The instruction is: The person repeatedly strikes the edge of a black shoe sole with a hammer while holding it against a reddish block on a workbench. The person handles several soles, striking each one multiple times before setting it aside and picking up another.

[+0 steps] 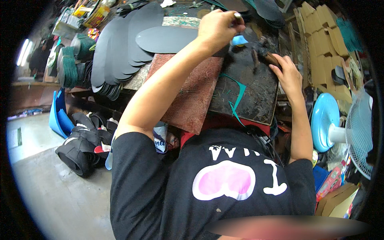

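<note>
My left hand (220, 30) is raised over the far part of the worktable, its fingers closed in a pinch. What they hold, if anything, is hidden. Just below the fingertips is a small light-blue piece (240, 40). My right hand (289, 76) is at the right side of the dark board (256, 94), fingers closed around the brown handle (272, 60) of a dark tool whose kind I cannot make out. Near my left forearm lies a dark grey sole-shaped piece (170, 39). A reddish-brown board (190, 92) lies under that forearm, and a green offcut (241, 93) rests on the dark board.
Fanned dark sole-shaped sheets (116, 48) cover the table's left side. Green bundles (69, 68) stand farther left. Black rolled pieces (82, 140) lie on the floor. At right are a blue-based fan (326, 120) and stacked cardboard (322, 44).
</note>
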Demonstrator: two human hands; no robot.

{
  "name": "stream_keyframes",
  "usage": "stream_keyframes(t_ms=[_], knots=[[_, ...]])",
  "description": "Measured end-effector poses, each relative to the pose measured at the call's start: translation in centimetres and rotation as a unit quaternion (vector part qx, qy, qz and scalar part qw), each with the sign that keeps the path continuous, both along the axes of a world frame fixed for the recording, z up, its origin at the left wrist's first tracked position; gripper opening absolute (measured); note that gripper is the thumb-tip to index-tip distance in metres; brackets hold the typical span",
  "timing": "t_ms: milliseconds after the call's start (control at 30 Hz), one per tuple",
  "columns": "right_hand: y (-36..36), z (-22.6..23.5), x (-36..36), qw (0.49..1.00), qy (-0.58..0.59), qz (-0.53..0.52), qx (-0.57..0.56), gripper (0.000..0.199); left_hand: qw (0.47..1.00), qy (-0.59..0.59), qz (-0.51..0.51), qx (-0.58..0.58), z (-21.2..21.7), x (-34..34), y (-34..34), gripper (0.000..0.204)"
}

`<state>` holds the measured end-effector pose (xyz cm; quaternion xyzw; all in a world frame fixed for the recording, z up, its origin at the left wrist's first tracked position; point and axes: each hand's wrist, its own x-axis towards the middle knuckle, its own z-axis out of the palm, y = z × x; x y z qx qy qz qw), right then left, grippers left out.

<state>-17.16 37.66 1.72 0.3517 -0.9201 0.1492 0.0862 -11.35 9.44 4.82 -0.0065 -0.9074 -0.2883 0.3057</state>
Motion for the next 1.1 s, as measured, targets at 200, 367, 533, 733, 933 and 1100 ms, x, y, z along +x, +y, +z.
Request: stream_keyframes(t_ms=[200, 367, 533, 733, 933, 1100], knots=[[-1.0, 1.3, -1.0, 0.907, -0.310, -0.082, -0.273, 0.045, 0.914, 0.146, 0.070, 0.373, 1.0, 6.2, -8.5, 0.008], [-6.6, 4.3, 2.2, 0.950, -0.168, 0.118, -0.235, 0.039, 0.884, 0.074, 0.070, 0.457, -2.4, 6.7, -8.9, 0.010], [-10.8, 5.0, 4.0, 0.991, -0.049, 0.102, -0.067, 0.039, 0.875, 0.080, 0.090, 0.469, -3.2, 6.7, -8.6, 0.010], [-11.3, 4.7, 3.2, 0.992, -0.028, 0.110, -0.055, 0.038, 0.876, 0.072, 0.136, 0.458, -3.0, 6.6, -8.5, 0.012], [-11.7, 10.4, 3.4, 0.921, -0.034, 0.224, -0.316, 0.037, 0.935, 0.083, 0.151, 0.310, -2.9, 6.8, -7.7, 0.015], [-12.2, 11.6, 4.6, 0.895, 0.001, 0.194, -0.401, 0.038, 0.983, 0.085, 0.162, -0.028, -2.6, 6.1, -6.8, 0.018]])
